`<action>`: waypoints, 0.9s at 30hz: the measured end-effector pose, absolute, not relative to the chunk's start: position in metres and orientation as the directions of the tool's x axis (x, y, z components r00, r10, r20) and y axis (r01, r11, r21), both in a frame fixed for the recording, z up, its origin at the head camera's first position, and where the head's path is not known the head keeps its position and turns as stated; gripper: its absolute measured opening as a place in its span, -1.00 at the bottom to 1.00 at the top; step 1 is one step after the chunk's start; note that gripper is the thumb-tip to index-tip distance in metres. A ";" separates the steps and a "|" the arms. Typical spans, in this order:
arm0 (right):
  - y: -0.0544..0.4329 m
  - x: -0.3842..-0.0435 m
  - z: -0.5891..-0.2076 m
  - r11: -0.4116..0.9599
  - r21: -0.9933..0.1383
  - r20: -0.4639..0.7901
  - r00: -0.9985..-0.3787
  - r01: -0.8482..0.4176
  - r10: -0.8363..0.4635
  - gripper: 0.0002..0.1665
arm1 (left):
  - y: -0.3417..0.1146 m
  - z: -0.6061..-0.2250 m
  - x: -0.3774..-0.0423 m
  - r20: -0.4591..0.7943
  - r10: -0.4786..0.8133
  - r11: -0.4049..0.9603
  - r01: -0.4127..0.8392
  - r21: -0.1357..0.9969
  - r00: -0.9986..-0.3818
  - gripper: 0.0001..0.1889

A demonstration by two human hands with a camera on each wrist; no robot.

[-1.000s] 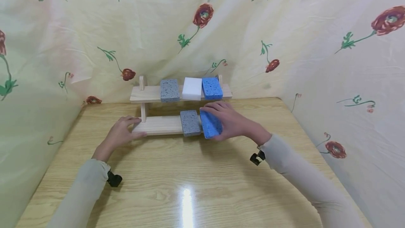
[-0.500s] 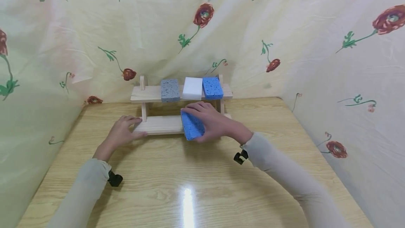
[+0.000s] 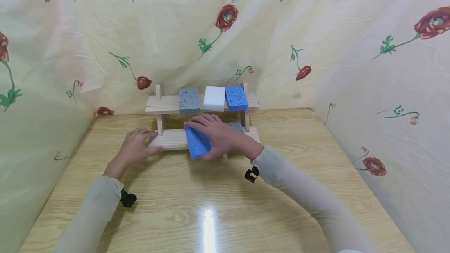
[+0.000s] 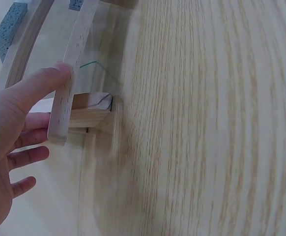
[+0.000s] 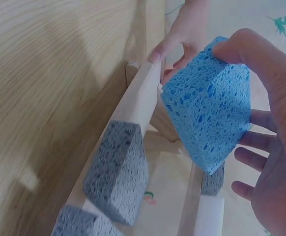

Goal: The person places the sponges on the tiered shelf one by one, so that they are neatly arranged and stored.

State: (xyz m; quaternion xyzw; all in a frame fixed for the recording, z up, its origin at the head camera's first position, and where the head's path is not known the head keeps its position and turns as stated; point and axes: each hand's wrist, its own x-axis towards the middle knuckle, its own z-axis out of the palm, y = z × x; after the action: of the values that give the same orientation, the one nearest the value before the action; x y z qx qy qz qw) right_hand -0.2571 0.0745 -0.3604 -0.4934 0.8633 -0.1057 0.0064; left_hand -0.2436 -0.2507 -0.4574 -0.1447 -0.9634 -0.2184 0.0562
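Observation:
My right hand grips a blue sponge between thumb and fingers, tilted over the lower board of a two-tier wooden rack. In the right wrist view, two speckled grey sponges sit on that lower board, a nearer one and another one; in the head view, my right hand covers most of them. My left hand pinches the left end of the lower board, thumb on the front edge and fingers behind, as the left wrist view shows.
On the upper board lie a grey sponge, a white sponge and a second blue sponge. Short wooden uprights join the boards. The rack stands near the back of a wood-grain table, before a flowered cloth.
My right hand has carried the blue sponge leftward along the lower board, past the grey sponges. My left hand has stayed at the rack's left end.

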 end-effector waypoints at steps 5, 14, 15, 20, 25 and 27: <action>0.062 -0.257 -0.361 0.489 -0.167 0.110 -0.510 -0.856 -0.853 0.22 | -0.250 -0.457 -0.244 0.181 0.259 0.869 0.310 0.385 -0.949 -0.27; 0.041 -0.253 -0.370 0.488 -0.096 0.148 -0.498 -0.867 -0.855 0.24 | -0.250 -0.458 -0.243 0.189 0.250 0.867 0.306 0.393 -0.950 -0.27; 0.039 -0.253 -0.372 0.491 -0.087 0.150 -0.499 -0.867 -0.854 0.24 | -0.250 -0.458 -0.243 0.191 0.250 0.867 0.307 0.393 -0.949 -0.27; 0.032 -0.254 -0.377 0.511 -0.053 0.149 -0.513 -0.858 -0.845 0.24 | -0.249 -0.460 -0.244 0.208 0.253 0.862 0.318 0.395 -0.945 -0.28; 0.028 -0.258 -0.383 0.529 -0.029 0.135 -0.528 -0.848 -0.838 0.24 | -0.250 -0.461 -0.244 0.219 0.256 0.860 0.325 0.393 -0.942 -0.28; 0.027 -0.259 -0.386 0.534 -0.025 0.134 -0.532 -0.845 -0.836 0.24 | -0.250 -0.461 -0.244 0.223 0.256 0.860 0.327 0.392 -0.941 -0.28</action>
State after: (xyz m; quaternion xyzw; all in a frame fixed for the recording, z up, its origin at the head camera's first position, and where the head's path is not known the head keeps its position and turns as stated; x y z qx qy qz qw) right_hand -0.2591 0.0272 -0.3857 -0.4808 0.8742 -0.0433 -0.0527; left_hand -0.2439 -0.2503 -0.4612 -0.1519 -0.9608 -0.2171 0.0816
